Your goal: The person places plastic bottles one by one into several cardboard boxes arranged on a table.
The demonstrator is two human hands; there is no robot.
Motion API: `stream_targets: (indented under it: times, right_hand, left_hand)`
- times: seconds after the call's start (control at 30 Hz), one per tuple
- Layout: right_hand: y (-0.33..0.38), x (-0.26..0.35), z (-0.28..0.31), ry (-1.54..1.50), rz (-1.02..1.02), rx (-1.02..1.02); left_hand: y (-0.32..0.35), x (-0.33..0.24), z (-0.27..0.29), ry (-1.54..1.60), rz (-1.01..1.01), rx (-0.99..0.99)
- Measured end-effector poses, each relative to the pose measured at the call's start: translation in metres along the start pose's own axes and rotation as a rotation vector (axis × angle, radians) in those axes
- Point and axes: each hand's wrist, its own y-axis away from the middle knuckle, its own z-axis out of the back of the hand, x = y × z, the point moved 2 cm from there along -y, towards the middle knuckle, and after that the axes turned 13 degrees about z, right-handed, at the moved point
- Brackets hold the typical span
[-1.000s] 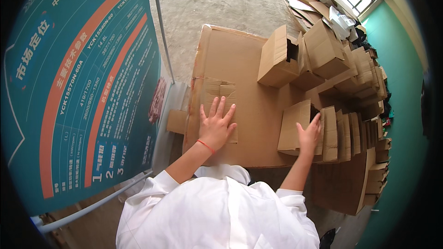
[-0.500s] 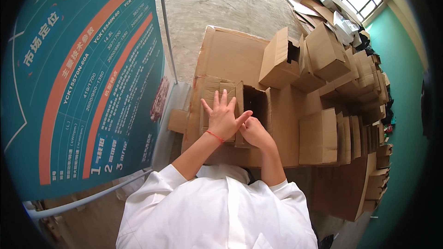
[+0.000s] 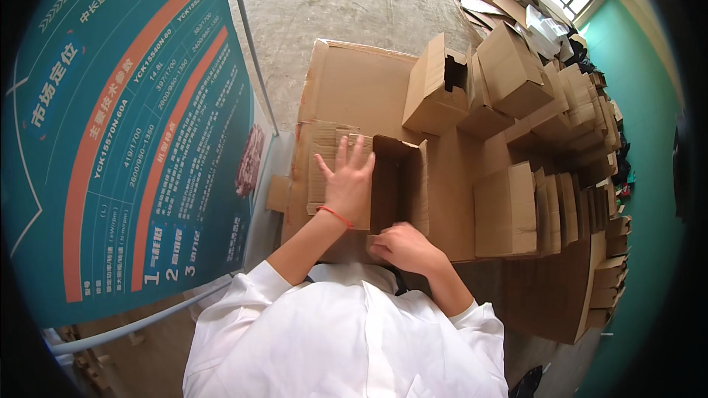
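Note:
An open-topped brown cardboard box [image 3: 419,195] stands on a large cardboard surface [image 3: 361,74] in front of me, its inside dark. My left hand [image 3: 346,186], with a red string on the wrist, lies with fingers spread on the box's left side, over the corrugated cardboard there. At the near edge of the same box is my right hand [image 3: 404,247], its fingers curled round the near flap. The fingertips of the right hand are partly hidden.
Other folded boxes [image 3: 435,92] stand at the far right of the surface. Rows of cardboard boxes [image 3: 505,210] fill the right side. A teal printed banner [image 3: 147,162] on a metal frame rises close on my left. Scrap cardboard and white pieces [image 3: 542,26] lie heaped by the window.
My right hand has moved away from the left thumb to the box's near edge. The box opening looks wider. My left hand has stayed spread on the left side.

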Motion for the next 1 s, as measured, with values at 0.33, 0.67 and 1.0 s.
stream_targets:
  times: [0.33, 0.67, 1.0]
  right_hand:
    - [-0.054, -0.090, 0.057, 0.837, -0.201, -0.156]
    - [-0.044, -0.102, 0.062, 0.583, -0.147, -0.209]
    - [0.269, -0.188, 0.094, 0.077, -0.906, -0.832]
  left_hand:
    - [0.019, -0.012, 0.004, 0.178, -0.211, 0.104]
    - [0.058, -0.020, 0.021, -0.010, -0.328, 0.248]
    - [0.059, -0.019, 0.014, 0.077, -0.334, 0.171]
